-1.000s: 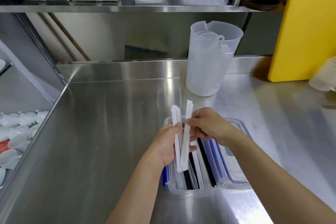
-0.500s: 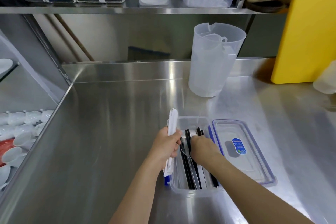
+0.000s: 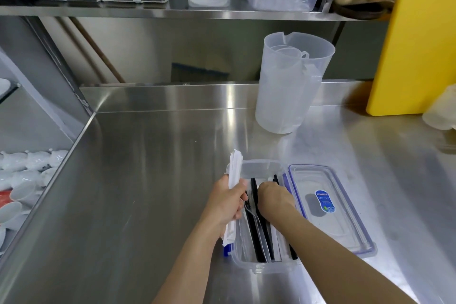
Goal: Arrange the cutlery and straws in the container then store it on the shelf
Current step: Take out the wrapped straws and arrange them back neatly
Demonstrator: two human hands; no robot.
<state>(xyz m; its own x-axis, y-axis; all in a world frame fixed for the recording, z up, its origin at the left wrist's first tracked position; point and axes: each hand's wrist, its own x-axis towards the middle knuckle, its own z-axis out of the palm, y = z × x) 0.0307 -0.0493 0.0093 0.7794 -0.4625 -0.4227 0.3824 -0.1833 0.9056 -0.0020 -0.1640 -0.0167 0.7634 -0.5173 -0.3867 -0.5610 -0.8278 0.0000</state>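
straws (image 3: 234, 172) in paper are staying gripped in my left hand (image 3: 227, 202); my right hand (image 3: 274, 201), curled, is pressing cutlery (image 3: 256, 227) flat inside the container (image 3: 259, 166), clearing room beside it.

The scene was evenly and brightly lit from above, and the steel tabletop (image 3: 153, 180) threw back broad streaks of white glare, strongest in a vertical band running toward the translucent jug (image 3: 291, 86) and along the raised back edge. Shadows were soft and short: a faint grey one lay on the tabletop right of the jug, and another sat under the forearms near the clear container (image 3: 259, 168). The wide lens bowed the shelf (image 3: 172, 11) and the left wall outward at the edges, and the white cups (image 3: 22, 180) at far left looked slightly smeared, while the centre stayed sharp.
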